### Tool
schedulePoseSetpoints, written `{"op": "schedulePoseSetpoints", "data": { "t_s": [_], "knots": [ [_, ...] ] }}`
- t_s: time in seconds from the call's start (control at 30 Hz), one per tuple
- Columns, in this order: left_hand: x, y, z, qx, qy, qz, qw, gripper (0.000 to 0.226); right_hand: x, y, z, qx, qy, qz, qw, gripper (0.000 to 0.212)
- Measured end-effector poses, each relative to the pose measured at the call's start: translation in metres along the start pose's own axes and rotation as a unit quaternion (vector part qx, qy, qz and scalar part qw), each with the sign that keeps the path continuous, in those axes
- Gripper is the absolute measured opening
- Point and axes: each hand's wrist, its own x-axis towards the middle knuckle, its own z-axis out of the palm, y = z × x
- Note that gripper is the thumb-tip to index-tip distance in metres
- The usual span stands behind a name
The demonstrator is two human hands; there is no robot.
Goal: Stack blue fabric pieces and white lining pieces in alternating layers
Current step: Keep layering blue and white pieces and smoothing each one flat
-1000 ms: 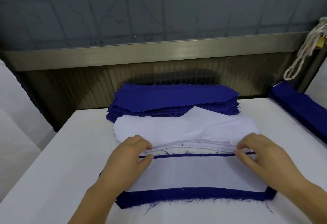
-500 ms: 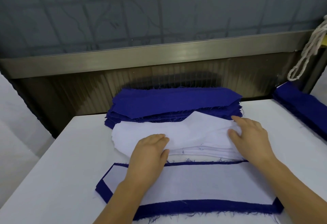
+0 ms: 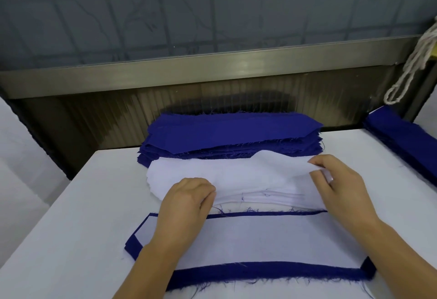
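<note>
Now both hands work the white lining pile [image 3: 236,176] mid-table: the left hand [image 3: 189,201] pinches its near edge, the right hand [image 3: 340,185] pinches the top sheet's right end. Behind lies the blue pile [image 3: 231,131]; nearest, a white piece [image 3: 272,239] tops a blue piece [image 3: 272,272].

Royal blue fabric pile [image 3: 233,131]; plain white lining pile [image 3: 236,173]; white piece bordered in blue [image 3: 260,239]; white table [image 3: 82,216]; cream rope [image 3: 411,64].

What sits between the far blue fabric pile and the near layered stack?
In the head view, the pile of white lining pieces, with both hands on it.
</note>
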Motion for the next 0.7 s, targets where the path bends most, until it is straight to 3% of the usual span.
{"op": "schedulePoseSetpoints", "data": {
  "t_s": [0.17,0.27,0.37,0.4,0.5,0.7],
  "knots": [
    [-0.007,-0.005,-0.026,-0.018,0.060,-0.045,0.997,0.012,-0.015,-0.015,-0.025,0.057,-0.016,-0.027,0.998,0.038],
    [-0.015,-0.007,-0.050,-0.093,0.051,-0.121,0.987,0.021,-0.020,-0.017,-0.037,0.112,-0.055,0.000,0.992,0.025],
    [-0.020,-0.007,-0.065,-0.193,0.035,-0.176,0.965,0.020,-0.017,-0.014,-0.047,0.171,-0.144,0.058,0.973,0.008],
    [-0.020,-0.008,-0.068,-0.212,0.020,-0.186,0.959,0.016,-0.014,-0.016,-0.050,0.203,-0.185,0.091,0.957,0.005],
    [-0.019,-0.016,-0.071,-0.240,-0.057,-0.218,0.944,0.011,-0.010,-0.010,-0.053,0.236,-0.263,0.168,0.920,0.021],
    [-0.025,-0.028,-0.056,-0.147,-0.234,-0.238,0.931,0.017,-0.010,-0.001,-0.047,0.088,-0.327,0.174,0.925,0.012]
  ]
}}
